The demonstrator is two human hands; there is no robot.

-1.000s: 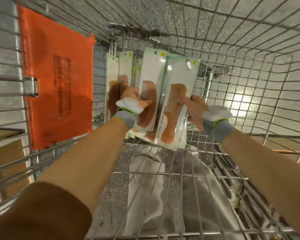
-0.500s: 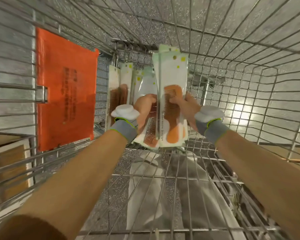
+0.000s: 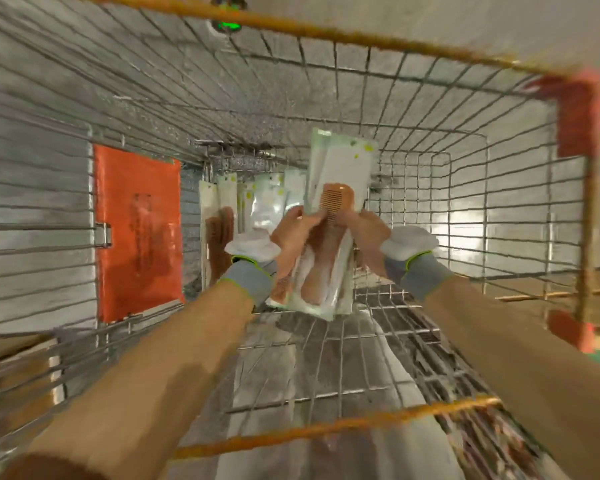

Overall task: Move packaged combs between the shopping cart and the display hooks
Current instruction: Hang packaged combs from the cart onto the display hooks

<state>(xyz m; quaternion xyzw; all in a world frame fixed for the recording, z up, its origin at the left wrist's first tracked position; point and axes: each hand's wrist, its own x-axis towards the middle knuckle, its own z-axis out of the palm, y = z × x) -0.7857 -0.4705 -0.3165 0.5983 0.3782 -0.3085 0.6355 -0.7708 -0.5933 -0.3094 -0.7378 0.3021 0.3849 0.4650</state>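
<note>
Silver wire walls of a shopping cart (image 3: 326,98) fill the view, with an orange rim (image 3: 361,38) along the top. Grey floor (image 3: 274,368) shows through the wire bottom.

On the left wall, an orange flap (image 3: 137,233) lies flat against the wires. Just right of it, a few packaged combs (image 3: 222,216) stand in a row against the far end of the cart. They are white packs with brown combs inside.

Next comes the left hand (image 3: 291,237), with a grey band (image 3: 246,282) on its wrist. Its grip is closed around the left edge of a stack of comb packs (image 3: 340,181). The stack is inside the cart, held up off the wire bottom. It stands almost straight, in front of the row. A brown comb shows on the front pack.

The right hand (image 3: 369,237) holds the right edge of the same stack, its grip closed on it too.

Far right, an orange corner piece (image 3: 575,119) sits on the rim. Everything looks a bit blurry.
</note>
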